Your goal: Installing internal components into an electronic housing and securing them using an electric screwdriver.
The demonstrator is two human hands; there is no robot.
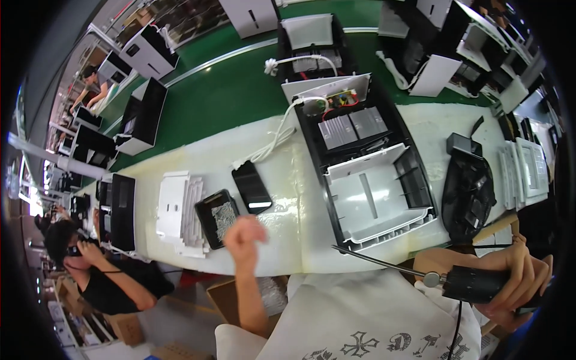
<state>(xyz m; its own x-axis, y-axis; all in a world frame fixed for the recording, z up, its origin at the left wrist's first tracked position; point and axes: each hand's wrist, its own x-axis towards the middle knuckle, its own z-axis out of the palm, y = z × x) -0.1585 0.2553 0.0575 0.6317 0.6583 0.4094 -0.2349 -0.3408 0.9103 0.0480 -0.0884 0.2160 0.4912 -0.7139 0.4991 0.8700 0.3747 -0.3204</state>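
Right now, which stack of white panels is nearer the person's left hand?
The left stack, beside the black tray near the left hand; the other stack is at the far right.

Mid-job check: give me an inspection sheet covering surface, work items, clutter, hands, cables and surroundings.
Surface: white covering, yellowish patches.
Work items: open black-and-white housing; black bin of small metallic pieces.
Clutter: white panels, glossy black slab, black bag.
Hands: left hand curled by the bin, any grasp unclear; right hand grips a black power screwdriver.
Cables: looped white cable left of the housing; black cord below the screwdriver.
Surroundings: co-worker at left; more units beyond.
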